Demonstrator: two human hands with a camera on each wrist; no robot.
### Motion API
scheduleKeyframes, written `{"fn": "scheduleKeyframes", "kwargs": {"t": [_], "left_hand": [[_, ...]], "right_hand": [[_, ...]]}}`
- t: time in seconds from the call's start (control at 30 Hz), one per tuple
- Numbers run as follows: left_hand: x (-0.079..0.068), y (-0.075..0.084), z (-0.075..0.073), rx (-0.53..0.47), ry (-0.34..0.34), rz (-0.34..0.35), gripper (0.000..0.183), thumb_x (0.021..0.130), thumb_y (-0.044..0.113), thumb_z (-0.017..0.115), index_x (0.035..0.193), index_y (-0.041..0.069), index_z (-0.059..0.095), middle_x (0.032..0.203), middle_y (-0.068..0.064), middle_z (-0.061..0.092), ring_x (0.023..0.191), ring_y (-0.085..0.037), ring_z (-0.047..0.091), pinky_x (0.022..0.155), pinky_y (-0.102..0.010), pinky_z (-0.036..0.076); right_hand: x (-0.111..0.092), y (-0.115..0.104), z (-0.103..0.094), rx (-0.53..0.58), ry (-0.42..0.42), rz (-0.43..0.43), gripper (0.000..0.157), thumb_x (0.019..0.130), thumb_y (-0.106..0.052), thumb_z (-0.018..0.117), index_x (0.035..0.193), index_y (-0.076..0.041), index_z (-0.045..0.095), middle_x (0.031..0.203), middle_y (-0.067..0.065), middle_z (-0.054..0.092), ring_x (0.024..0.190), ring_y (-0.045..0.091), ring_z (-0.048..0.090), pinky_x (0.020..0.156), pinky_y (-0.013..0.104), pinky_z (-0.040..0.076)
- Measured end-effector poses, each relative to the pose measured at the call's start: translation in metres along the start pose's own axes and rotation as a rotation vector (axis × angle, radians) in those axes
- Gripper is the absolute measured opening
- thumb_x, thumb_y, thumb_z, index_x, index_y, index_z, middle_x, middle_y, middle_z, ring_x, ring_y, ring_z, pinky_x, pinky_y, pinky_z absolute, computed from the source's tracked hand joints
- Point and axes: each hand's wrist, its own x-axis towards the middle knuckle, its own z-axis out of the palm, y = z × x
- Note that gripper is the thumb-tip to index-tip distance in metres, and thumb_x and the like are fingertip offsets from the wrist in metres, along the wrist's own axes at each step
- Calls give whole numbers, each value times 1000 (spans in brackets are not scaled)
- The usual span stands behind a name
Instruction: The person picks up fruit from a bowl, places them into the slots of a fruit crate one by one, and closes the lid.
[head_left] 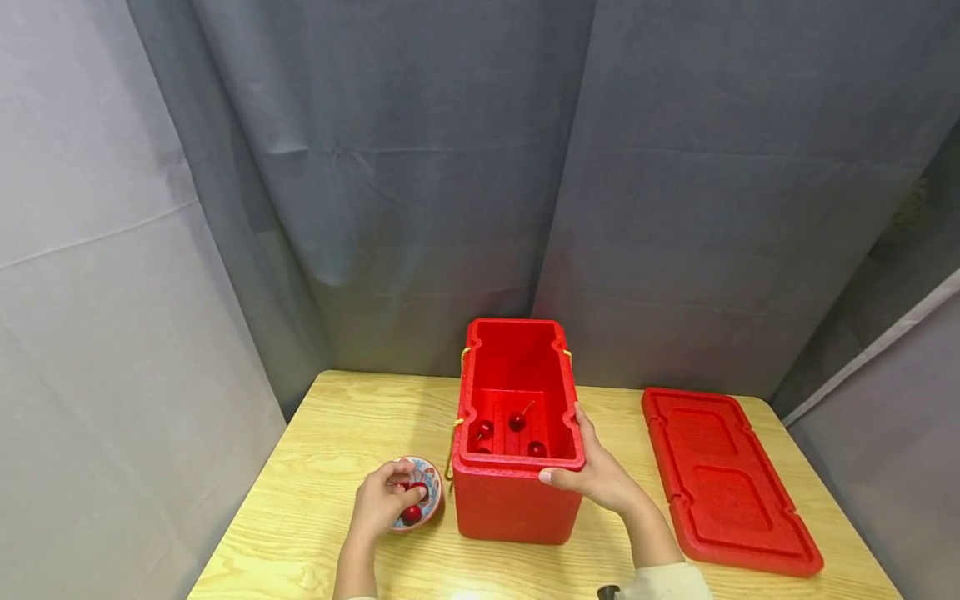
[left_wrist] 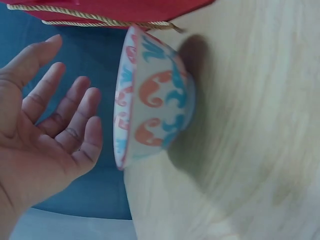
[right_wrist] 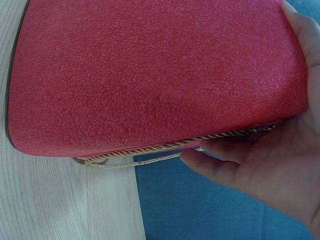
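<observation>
My left hand (head_left: 378,502) is over a small patterned bowl (head_left: 434,510) with a few red cherries (head_left: 412,515) in it. In the left wrist view that hand's fingers (left_wrist: 80,107) are loosely bent beside the bowl's rim, and nothing shows between them. A tall red box (head_left: 517,504) stands right of the bowl, its top uncovered, with several cherries (head_left: 517,421) on its floor. My right hand (head_left: 606,477) grips the box's near right corner, thumb at the front rim and fingers along the side.
A red lid (head_left: 727,492) lies flat on the wooden table (head_left: 300,492) to the right. Gold cords (right_wrist: 175,147) hang along the box's sides. Grey curtains (head_left: 420,183) surround the table at the back and sides. A small black object (head_left: 608,592) shows at the right sleeve.
</observation>
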Motion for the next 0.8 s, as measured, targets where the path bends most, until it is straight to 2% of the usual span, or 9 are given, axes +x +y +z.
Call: {"fn": "scheduleKeyframes", "kwargs": {"t": [0.3,0.8], "left_hand": [[5,-18,2,46,-3,-11,40,67,10,81,103,-1,65,92,-14,64,82,-22,59,68,-33,51],[12,-29,10,117,6,-22,45,63,11,84,101,-4,65,87,-14,65,83,-25,60,70,-36,51]], "right_hand": [[0,1,0,12,-2,-6,113,70,-18,79,148,-16,-2,139,16,34,119,34,42,82,40,49],[1,2,0,19,-9,-4,114,70,-19,80,148,-16,-3,139,16,34,119,34,42,82,40,49]]}}
